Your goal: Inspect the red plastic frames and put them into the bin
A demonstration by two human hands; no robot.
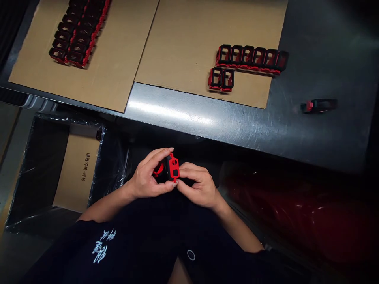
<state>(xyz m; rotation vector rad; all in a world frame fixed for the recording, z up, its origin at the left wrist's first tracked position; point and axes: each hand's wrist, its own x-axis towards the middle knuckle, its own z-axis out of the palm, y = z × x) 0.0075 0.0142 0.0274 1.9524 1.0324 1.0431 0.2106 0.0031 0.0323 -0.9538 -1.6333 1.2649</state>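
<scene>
- Black printed shirt (97, 246) nearest, just below both hands.
- Left hand (145, 177) and right hand (197, 186) pinch a red-and-black plastic frame (172, 167) off the worktop.
- Rows of matching frames (247, 59) sit on cardboard (177, 39); one lone frame (319, 105) lies on the steel worktop (189, 114).

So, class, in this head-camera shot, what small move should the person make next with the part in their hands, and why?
Probably set the part down at the end of the short row on the cardboard: the left hand and right hand both hold it, and that row of matching parts is shorter than the row behind it.
</scene>
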